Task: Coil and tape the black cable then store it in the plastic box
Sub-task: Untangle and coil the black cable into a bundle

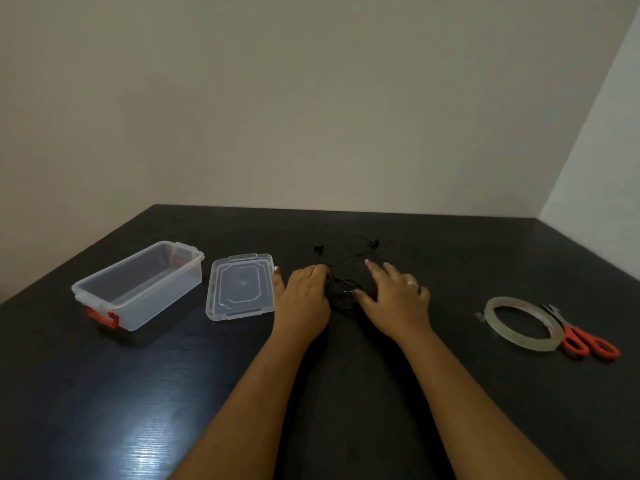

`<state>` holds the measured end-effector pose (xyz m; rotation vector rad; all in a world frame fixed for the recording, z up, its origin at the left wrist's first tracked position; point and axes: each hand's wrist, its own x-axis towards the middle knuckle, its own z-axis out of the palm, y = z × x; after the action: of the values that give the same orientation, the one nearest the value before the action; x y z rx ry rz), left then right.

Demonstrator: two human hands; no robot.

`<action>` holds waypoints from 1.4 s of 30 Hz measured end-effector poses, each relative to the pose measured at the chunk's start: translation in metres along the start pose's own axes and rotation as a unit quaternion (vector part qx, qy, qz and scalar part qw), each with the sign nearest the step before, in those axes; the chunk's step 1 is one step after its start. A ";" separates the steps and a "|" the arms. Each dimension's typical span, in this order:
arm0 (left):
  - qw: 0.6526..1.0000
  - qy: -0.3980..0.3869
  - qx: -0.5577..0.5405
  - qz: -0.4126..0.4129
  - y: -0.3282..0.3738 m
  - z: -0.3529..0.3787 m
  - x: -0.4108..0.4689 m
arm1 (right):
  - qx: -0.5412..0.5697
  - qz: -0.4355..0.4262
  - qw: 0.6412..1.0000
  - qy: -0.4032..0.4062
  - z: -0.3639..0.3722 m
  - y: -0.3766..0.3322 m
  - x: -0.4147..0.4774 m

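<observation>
A thin black cable (343, 292) with two earbud ends lies loosely tangled on the dark table (346, 393), hard to make out against it. My left hand (304, 299) rests on its left side with fingers curled onto the strands. My right hand (394, 299) lies flat on its right side, fingers spread, thumb touching the loops. The clear plastic box (138, 285) with red clips stands open at the left. Its clear lid (240, 287) lies flat between the box and my left hand. A roll of clear tape (519, 322) lies at the right.
Orange-handled scissors (588, 342) lie just right of the tape roll, partly under it. Walls close off the table's far edge and right side. The near part of the table shows a bright reflection at the left.
</observation>
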<state>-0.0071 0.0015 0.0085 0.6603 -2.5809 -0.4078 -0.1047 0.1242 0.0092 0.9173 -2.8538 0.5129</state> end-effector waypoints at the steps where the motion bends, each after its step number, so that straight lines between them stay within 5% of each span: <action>1: 1.000 0.005 -0.005 0.003 0.001 -0.001 0.000 | -0.009 0.018 0.999 -0.032 0.002 -0.001 0.000; 6: 0.998 0.044 -0.052 0.012 0.002 -0.003 -0.001 | 0.147 -0.051 0.987 -0.037 -0.003 0.003 0.001; 10: 0.990 0.109 -0.089 0.026 -0.003 0.000 0.001 | 0.384 -0.022 0.923 0.023 -0.012 0.004 -0.003; 15: 0.981 0.110 -0.156 0.039 -0.004 0.000 0.002 | 0.527 0.039 0.846 0.067 -0.017 0.013 0.003; 18: 0.973 0.088 -0.211 0.012 -0.006 -0.002 0.001 | 0.457 0.030 0.888 0.036 -0.012 0.011 0.003; 20: 0.971 0.071 -0.227 -0.013 -0.007 -0.004 0.000 | 0.302 0.006 0.952 0.044 -0.006 0.011 0.003; 22: 0.972 0.052 -0.230 -0.025 -0.006 -0.004 0.000 | 0.189 -0.010 0.979 0.071 -0.004 0.013 0.003; 29: 0.975 0.035 -0.216 -0.030 -0.003 0.000 0.002 | 0.054 -0.029 0.995 -0.083 -0.004 0.011 0.006; 34: 0.977 0.050 -0.206 -0.013 -0.005 0.003 0.003 | 0.157 -0.082 0.981 -0.077 -0.007 0.005 0.005; 38: 0.981 0.032 -0.191 0.026 -0.007 0.007 0.005 | 0.110 -0.155 0.977 -0.098 -0.002 0.002 0.003; 42: 0.984 0.025 -0.173 0.037 -0.007 0.007 0.004 | 0.202 -0.148 0.966 -0.060 0.000 -0.001 0.003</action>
<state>-0.0114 -0.0056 0.0008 0.4439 -2.3944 -0.7818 -0.1067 0.1222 0.0104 1.4538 -2.6821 1.0549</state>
